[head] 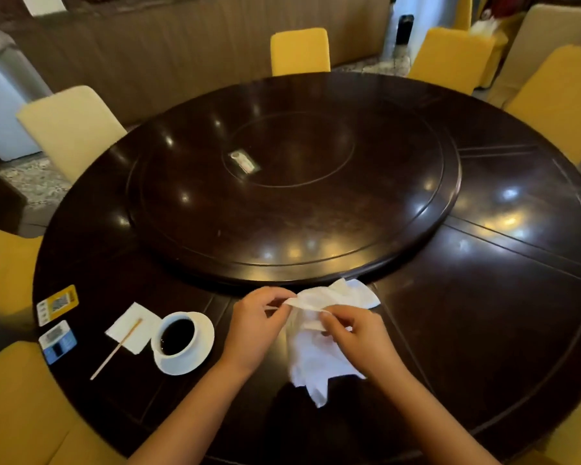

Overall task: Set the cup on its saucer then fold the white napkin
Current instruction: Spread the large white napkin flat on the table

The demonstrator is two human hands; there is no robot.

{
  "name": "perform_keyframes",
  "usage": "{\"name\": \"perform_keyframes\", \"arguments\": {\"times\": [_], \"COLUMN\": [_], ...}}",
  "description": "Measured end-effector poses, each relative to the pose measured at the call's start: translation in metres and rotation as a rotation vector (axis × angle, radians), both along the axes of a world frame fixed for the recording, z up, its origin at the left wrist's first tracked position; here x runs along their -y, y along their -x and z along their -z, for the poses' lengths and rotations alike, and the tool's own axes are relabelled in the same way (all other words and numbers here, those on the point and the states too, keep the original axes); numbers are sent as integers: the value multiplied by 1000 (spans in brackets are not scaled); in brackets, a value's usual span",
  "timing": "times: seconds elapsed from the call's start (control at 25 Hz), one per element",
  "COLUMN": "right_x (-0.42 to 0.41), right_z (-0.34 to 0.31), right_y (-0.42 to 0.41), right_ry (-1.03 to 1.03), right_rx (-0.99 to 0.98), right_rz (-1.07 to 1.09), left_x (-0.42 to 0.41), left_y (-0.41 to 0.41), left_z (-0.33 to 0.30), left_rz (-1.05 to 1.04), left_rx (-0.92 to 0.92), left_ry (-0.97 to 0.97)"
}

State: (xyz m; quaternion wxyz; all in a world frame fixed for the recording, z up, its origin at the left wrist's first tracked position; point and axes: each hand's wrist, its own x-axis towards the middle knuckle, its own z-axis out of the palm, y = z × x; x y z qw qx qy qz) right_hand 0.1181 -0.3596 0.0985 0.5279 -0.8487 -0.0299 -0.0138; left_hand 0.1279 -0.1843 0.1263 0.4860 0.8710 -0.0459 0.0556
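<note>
A white cup (pixel 176 337) full of dark liquid stands on its white saucer (pixel 202 350) at the near left of the dark round table. To its right lies the crumpled white napkin (pixel 316 364), partly lifted off the table. My left hand (pixel 259 327) pinches the napkin's upper edge between thumb and fingers. My right hand (pixel 353 333) grips the same edge a little to the right, covering part of the cloth. The napkin's far corner (pixel 356 293) reaches the rim of the turntable.
A large dark turntable (pixel 292 182) fills the table's middle, with a small packet (pixel 244 161) on it. Left of the cup lie a small paper napkin (pixel 130 330), a wooden stirrer (pixel 116 349) and two cards (pixel 57 303). Yellow chairs (pixel 299 50) ring the table.
</note>
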Motion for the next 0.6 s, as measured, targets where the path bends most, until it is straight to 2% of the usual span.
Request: {"name": "perform_keyframes", "arguments": {"times": [0.24,0.36,0.44,0.52,0.6], "right_x": [9,14,17,20,25], "right_z": [-56,-79,-85,-85,-80], "right_y": [-16,-20,-25,-26,-25], "right_ry": [209,385,457,426,209], "right_rx": [-16,-36,-36,-46,-122], "right_rz": [-144,-262,-287,-292,-368], "left_x": [-44,-56,-62,-72,-84], "left_y": [-15,-13,-15,-21,-30], "left_z": [-73,-92,-104,-119,-132], "left_rz": [354,450,395,308,265], "left_rx": [-334,-384,-342,-268,-218], "left_ry": [21,29,50,66,70]}}
